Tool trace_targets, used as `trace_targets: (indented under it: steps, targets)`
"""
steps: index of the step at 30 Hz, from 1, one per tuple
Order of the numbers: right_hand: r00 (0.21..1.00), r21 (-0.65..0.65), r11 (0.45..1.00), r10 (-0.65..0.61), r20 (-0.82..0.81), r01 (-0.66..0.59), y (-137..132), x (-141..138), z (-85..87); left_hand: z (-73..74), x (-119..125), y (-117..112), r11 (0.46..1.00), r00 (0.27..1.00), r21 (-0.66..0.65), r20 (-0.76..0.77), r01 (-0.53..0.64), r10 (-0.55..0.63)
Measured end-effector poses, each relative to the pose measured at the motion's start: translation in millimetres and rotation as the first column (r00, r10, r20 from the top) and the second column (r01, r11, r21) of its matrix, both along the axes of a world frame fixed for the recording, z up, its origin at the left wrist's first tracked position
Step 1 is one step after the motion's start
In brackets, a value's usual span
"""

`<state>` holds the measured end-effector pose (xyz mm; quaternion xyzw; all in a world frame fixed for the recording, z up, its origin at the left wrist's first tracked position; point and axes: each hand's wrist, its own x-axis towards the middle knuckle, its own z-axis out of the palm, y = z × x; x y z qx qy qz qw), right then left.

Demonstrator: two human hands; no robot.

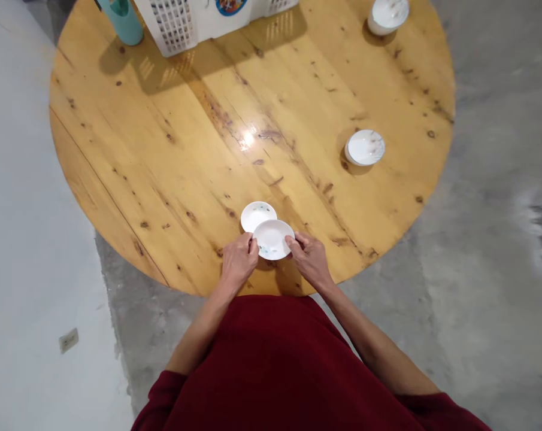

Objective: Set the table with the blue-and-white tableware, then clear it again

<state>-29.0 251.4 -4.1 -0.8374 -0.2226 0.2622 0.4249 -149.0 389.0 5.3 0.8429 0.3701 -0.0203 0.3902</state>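
Head view: both hands hold a white saucer point(274, 235) over the near part of the round wooden surface point(163, 179).
Left hand point(241, 257): pinching the saucer's left rim.
Right hand point(310, 258): grasping the right rim, thumb on top.
Second saucer point(255, 214): just beyond, partly hidden; contact cannot be told.
Chip risk: lowering or tilting carelessly could knock the rims together.
Drop risk: smooth glaze in a narrow pinch could slip; the surface's edge is near, and hard floor point(481, 239) could shatter it.
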Motion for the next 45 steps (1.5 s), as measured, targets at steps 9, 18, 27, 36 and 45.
trace_targets:
  steps: [9,18,27,36,45]
  targets:
    - [0.971,-0.071,0.993,0.105,0.214,-0.092,38.5,24.2,-29.2,0.9,30.1,25.7,0.981,0.959,0.181,-0.283,0.064,-0.011]
    - [0.928,-0.254,0.962,0.182,0.325,-0.100,45.3,25.9,-50.9,-9.5,32.8,23.5,0.971,0.928,0.216,-0.371,0.106,-0.019]
    - [0.945,-0.281,0.953,0.189,0.267,-0.111,54.6,20.8,-44.1,-6.9,32.5,36.3,0.944,0.912,0.270,-0.404,0.188,-0.066]
    - [0.998,-0.228,0.973,0.054,0.034,-0.045,77.0,22.3,-36.0,-26.5,39.5,67.4,0.990,0.963,0.106,-0.261,0.093,-0.062]
    - [0.999,-0.119,0.993,-0.022,0.033,0.026,41.8,-12.8,-19.2,-24.7,-0.1,41.7,0.982,0.997,-0.190,0.079,0.004,0.011]
